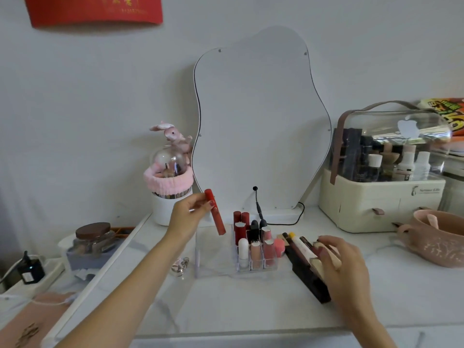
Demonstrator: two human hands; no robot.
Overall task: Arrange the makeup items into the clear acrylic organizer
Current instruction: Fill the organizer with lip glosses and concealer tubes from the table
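Observation:
The clear acrylic organizer stands on the white table in front of the mirror. Its right-hand slots hold several upright lipsticks and lip gloss tubes; its left compartment looks empty. My left hand holds a red lip gloss tube tilted above the organizer's left compartment. My right hand rests on a pile of makeup sticks and a dark flat box lying right of the organizer, fingers curled around a beige item.
A wavy-edged mirror leans at the back with a black cable. A white cup with a pink headband stands to the left. A cream cosmetics case and a pink bowl sit right. A jar stands left of the table.

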